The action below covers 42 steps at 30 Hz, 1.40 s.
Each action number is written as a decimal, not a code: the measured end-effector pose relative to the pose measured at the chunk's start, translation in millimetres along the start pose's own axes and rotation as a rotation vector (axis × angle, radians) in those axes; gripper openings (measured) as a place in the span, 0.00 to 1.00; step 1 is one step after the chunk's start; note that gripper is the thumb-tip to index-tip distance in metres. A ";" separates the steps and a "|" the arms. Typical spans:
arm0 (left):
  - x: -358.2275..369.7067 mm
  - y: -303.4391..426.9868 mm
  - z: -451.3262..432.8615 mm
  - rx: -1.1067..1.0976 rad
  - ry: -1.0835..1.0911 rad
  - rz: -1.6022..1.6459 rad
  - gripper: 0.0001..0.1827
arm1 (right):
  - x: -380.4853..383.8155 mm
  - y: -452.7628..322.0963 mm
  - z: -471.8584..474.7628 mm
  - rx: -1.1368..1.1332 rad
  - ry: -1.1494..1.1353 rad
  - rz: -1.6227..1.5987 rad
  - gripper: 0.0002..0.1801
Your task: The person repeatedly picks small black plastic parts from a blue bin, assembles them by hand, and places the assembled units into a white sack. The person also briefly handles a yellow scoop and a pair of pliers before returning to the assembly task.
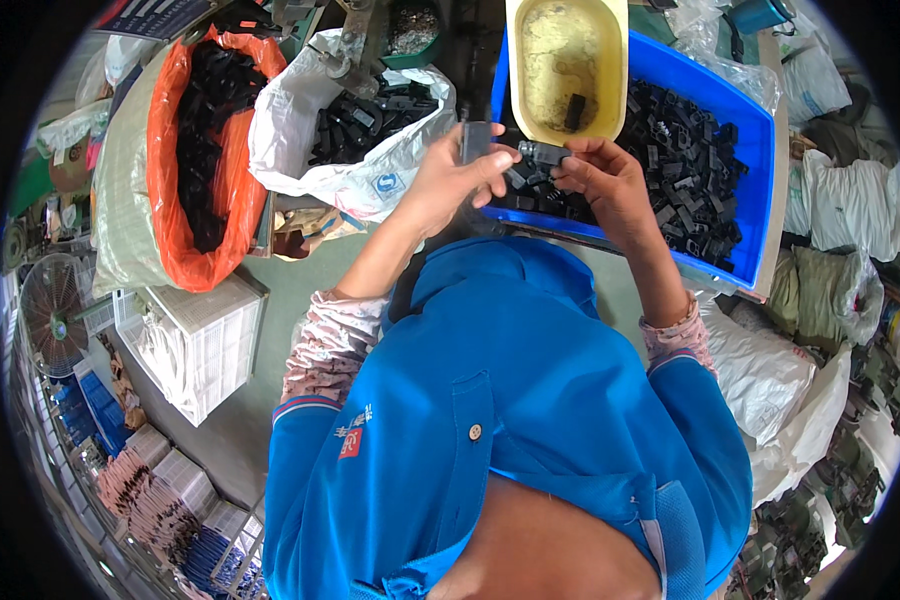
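My left hand [457, 172] holds a dark, flat rectangular piece [476, 141] upright between thumb and fingers. Close beside it, my right hand [607, 176] pinches a small black part [544, 153] with a shiny ring-like end pointing at my left hand. Both hands are over the near left part of a blue plastic bin [761, 187] filled with small black parts [690, 180]. A yellowish plastic tub [621, 67] rests above the bin, with one black piece [574, 111] lying in it. Whether the two held parts touch is unclear.
A white woven sack [285, 142] of black parts stands left of my hands, beneath a metal machine part [352, 71]. Farther left is an orange-lined sack [166, 225] with black parts. A green tray [412, 56] holds small metal pieces. A white crate [217, 322] stands lower left.
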State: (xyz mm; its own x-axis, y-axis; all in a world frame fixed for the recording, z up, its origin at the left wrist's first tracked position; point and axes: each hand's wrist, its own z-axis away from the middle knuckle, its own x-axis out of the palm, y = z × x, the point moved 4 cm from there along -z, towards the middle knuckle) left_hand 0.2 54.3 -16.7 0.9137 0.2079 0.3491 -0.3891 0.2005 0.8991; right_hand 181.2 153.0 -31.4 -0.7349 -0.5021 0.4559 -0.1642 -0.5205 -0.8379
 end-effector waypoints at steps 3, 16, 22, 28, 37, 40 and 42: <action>7.4 7.0 8.8 -0.039 -0.015 0.120 0.20 | -8.9 -12.0 -0.9 -0.005 -0.022 -0.044 0.14; 30.6 5.2 23.0 -0.208 -0.291 0.042 0.23 | -1.7 -50.6 -1.8 -0.025 -0.147 0.292 0.13; 37.5 0.2 22.8 -0.203 -0.324 0.026 0.23 | 5.4 -55.6 1.6 -0.003 -0.217 0.479 0.14; 41.7 -0.2 20.5 -0.166 -0.329 -0.027 0.21 | 13.5 -46.4 7.3 0.007 -0.234 0.441 0.11; 25.0 -8.8 26.8 0.157 -0.049 -0.496 0.11 | 25.0 -4.1 28.1 -0.141 -0.192 0.200 0.09; 18.1 -7.5 38.3 -0.009 0.050 -0.336 0.11 | 32.2 -24.9 16.0 -0.086 -0.131 0.593 0.10; 8.5 -8.0 38.8 0.117 0.083 -0.313 0.11 | 24.2 -47.3 -10.8 -0.532 0.024 1.136 0.10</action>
State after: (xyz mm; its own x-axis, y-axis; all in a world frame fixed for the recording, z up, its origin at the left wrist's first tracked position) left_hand 15.6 17.3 -10.6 0.9723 0.2315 0.0330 -0.0708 0.1568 0.9851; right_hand 164.1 173.0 16.1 -0.6460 -0.4679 -0.6031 0.3282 0.5431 -0.7729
